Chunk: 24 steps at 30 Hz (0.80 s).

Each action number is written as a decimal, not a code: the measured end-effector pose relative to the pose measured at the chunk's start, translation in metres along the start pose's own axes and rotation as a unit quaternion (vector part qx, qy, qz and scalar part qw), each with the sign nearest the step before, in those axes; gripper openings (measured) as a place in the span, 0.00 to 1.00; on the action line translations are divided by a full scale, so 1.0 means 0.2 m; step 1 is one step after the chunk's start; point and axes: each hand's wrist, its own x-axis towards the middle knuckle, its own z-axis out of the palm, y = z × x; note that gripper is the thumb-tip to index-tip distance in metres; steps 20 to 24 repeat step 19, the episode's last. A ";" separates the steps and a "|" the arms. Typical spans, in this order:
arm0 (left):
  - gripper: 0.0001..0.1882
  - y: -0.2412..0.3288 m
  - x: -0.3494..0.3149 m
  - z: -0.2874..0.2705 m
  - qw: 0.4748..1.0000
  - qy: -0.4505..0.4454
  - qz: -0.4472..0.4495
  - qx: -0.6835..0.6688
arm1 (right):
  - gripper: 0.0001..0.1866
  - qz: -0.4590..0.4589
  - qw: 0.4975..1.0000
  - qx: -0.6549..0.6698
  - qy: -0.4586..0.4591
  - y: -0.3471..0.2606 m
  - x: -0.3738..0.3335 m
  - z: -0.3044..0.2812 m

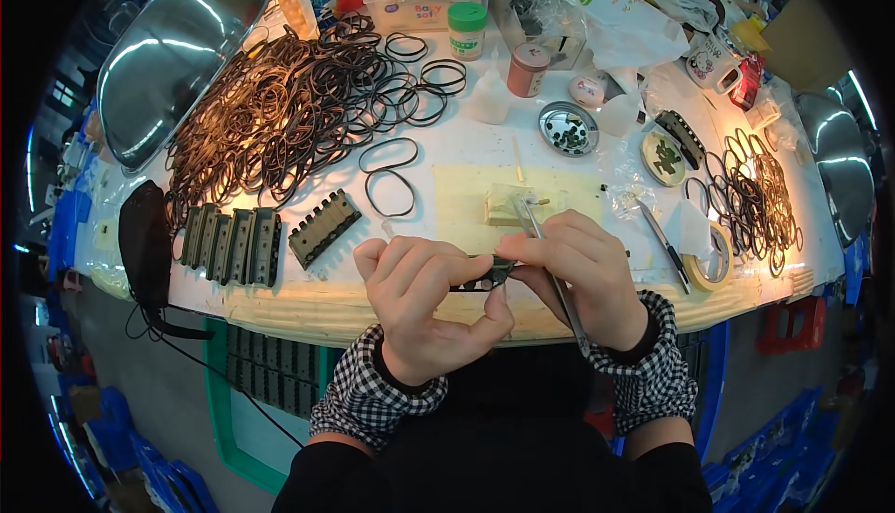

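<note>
Between my two hands, just over the table's front edge, is a small dark green ribbed rail piece (485, 280). My left hand (419, 303) pinches it from the left with thumb and fingers. At its other end, the fingertips of my right hand (587, 266) press against it. Long metal tweezers (568, 310) also sit in my right hand, their tips pointing away from me over a small translucent block (499, 205) on a pale yellow sheet (457, 191). My fingers hide much of the rail piece. Similar ribbed rail pieces (244, 245) stand to the left, one (324, 229) set apart.
A tangled heap of dark rubber bands (289, 103) covers the left, with a smaller heap (750, 201) at right. Beyond the sheet are a metal dish of small dark parts (569, 129) and a green-capped jar (467, 33). A pen-like tool (664, 245) lies beside a tape roll (716, 261).
</note>
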 end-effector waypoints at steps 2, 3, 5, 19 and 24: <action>0.14 0.00 0.02 -0.04 0.998 -0.043 -0.002 -0.045 | 0.14 0.023 0.998 0.047 -0.016 0.01 -0.01 -0.02; 0.16 -0.01 0.02 -0.05 0.988 -0.075 -0.062 -0.123 | 0.12 0.043 0.996 0.079 -0.021 0.00 -0.02 -0.03; 0.19 -0.02 -0.01 -0.08 0.935 -0.137 -0.178 -0.275 | 0.09 0.101 0.983 0.147 -0.033 -0.01 -0.02 -0.06; 0.14 -0.05 -0.23 0.11 0.674 -0.010 -0.394 -0.625 | 0.12 0.288 0.882 0.371 0.035 -0.01 0.10 -0.10; 0.14 -0.05 -0.23 0.11 0.674 -0.010 -0.394 -0.625 | 0.12 0.288 0.882 0.371 0.035 -0.01 0.10 -0.10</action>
